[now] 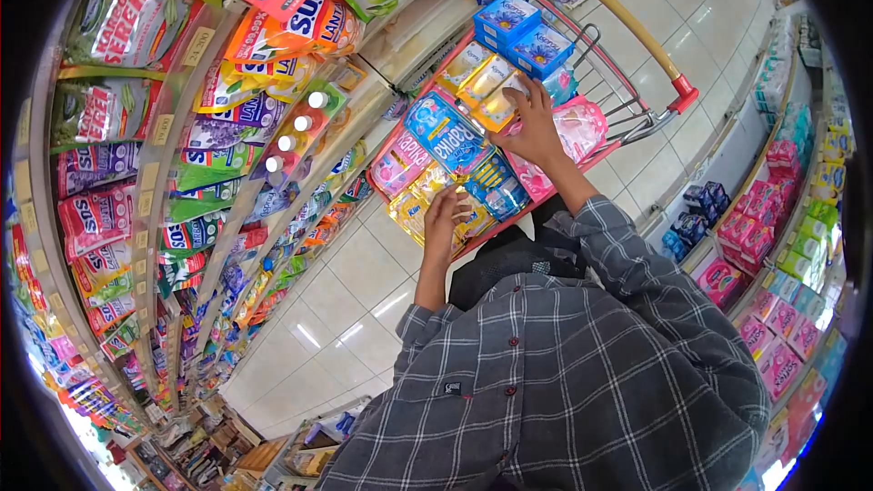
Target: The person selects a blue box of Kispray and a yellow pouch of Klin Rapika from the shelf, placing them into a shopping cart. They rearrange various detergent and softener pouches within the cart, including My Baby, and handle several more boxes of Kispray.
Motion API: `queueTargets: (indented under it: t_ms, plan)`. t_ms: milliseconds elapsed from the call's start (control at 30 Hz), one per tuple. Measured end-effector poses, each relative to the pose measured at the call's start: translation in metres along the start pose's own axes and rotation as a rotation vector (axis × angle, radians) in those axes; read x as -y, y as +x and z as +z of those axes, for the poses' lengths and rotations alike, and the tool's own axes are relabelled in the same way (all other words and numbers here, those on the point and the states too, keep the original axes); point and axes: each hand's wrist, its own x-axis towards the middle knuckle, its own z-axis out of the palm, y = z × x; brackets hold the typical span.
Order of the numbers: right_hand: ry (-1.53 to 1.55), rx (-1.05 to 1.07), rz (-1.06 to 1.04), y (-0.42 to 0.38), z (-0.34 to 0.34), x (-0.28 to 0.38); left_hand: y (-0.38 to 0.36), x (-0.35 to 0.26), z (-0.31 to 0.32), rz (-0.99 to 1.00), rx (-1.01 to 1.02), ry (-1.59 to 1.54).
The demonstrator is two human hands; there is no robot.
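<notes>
A shopping cart point(627, 107) in front of me is filled with packaged goods. My right hand point(535, 127) grips the near right edge of a yellow box point(488, 91), thumb low and fingers on its top. Beside that box lie another yellow pack point(462, 66) and blue boxes point(543, 47) with a flower picture. My left hand point(446, 218) is over yellow pouches point(414, 205) at the cart's near left, fingers loosely bent and apart, holding nothing visible. Between the hands are blue Rapika pouches point(446, 132) and a dark blue pack point(496, 184). A pink pack point(580, 127) sits at the right.
Shelves with several detergent pouches point(218, 132) and red-capped bottles point(296, 132) run close along the left. The cart's yellow handle bar point(627, 23) is at its far right. Pink packs point(750, 227) line the right shelf. Light floor tiles point(346, 282) show around the cart.
</notes>
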Motion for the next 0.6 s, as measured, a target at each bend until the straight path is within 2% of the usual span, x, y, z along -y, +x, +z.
queueTargets:
  t_ms: [133,267,500,600]
  plan:
    - [0.068,0.034,0.03,-0.005,0.006,-0.012,-0.001,0.005,0.001,-0.069,0.043,0.088]
    - [-0.091,0.03,0.045,-0.018,0.003,-0.014,0.004,-0.007,-0.001,-0.017,0.055,0.165]
    - [0.142,-0.057,0.123,-0.012,0.014,-0.019,0.02,-0.019,0.008,0.013,0.087,0.232]
    - [0.048,-0.027,0.149,-0.014,-0.002,-0.013,0.021,-0.023,0.016,0.023,0.118,0.246]
